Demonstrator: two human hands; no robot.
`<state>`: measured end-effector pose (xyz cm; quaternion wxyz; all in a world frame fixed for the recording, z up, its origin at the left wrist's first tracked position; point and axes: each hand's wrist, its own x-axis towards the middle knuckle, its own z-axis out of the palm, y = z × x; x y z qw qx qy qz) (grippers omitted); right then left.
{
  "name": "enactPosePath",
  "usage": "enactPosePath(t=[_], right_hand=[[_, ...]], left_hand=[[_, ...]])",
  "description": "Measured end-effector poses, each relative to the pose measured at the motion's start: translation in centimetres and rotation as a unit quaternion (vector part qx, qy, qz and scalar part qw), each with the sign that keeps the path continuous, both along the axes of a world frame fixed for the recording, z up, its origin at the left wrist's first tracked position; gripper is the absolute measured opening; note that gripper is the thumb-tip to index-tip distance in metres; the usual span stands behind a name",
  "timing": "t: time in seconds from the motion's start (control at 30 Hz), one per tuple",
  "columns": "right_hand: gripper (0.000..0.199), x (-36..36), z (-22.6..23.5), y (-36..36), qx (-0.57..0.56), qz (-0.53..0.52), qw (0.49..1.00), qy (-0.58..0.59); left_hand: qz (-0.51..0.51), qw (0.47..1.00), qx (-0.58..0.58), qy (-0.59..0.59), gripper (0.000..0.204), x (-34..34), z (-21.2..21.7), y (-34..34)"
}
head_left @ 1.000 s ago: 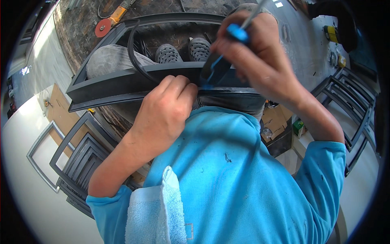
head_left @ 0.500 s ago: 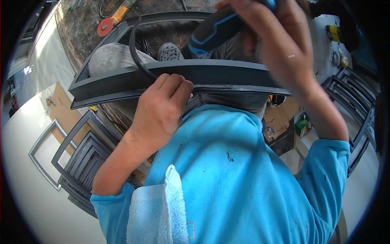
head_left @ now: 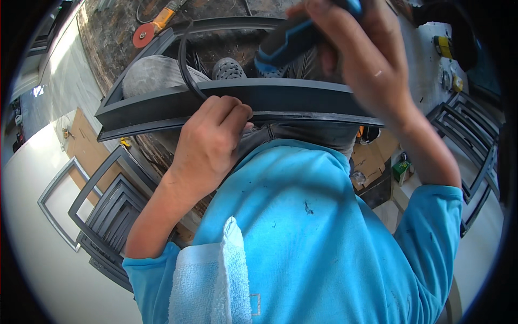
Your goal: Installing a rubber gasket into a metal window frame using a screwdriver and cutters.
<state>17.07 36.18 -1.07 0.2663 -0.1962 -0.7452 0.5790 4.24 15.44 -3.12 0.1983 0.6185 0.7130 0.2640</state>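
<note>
A dark grey metal frame [head_left: 302, 98] lies across my lap, its near bar running from left to right in front of my waist. My left hand [head_left: 211, 137] is closed at the near edge of this bar, fingers pinched on a black rubber strip [head_left: 185, 67]. From there the strip loops up over the bar into the frame's opening. My right hand [head_left: 372, 65] is raised above the bar's right part, closed around a tool with a thick black-and-blue handle [head_left: 288, 43]. The tool's working end is out of sight.
An angle grinder [head_left: 162, 20] with a red disc lies on the stained floor beyond the frame. More dark frames [head_left: 116, 210] lean at the left, and others [head_left: 469, 135] at the right. A yellow-and-black tape measure [head_left: 443, 47] and a green box [head_left: 401, 168] are on the right.
My left hand has shifted slightly left along the bar, still pinching the strip. The right hand stays raised with the tool, barely moved. The whole view has shifted a little.
</note>
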Motion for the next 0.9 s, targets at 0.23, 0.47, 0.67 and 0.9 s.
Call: enactPosePath(t=[0.23, 0.47, 0.67, 0.9], right_hand=[[0.012, -0.2, 0.2, -0.1, -0.050, 0.041, 0.997, -0.039], [0.017, 0.0, -1.5, -1.0, -0.045, 0.054, 0.997, -0.041], [0.015, -0.4, -1.0, -1.3, -0.024, 0.105, 0.993, -0.047], [0.024, -0.9, -1.6, -1.3, -0.023, 0.138, 0.985, -0.098]], left_hand=[[-0.002, 1.000, 0.000, 0.007, 0.024, -0.8, 0.1, -0.1], [-0.013, 0.999, -0.033, -0.002, 0.022, -1.0, 0.2, -0.3], [-0.021, 1.000, -0.008, -0.003, 0.020, -1.6, -0.2, -0.3], [-0.033, 0.999, -0.023, -0.009, 0.023, -1.7, 0.0, -0.2]])
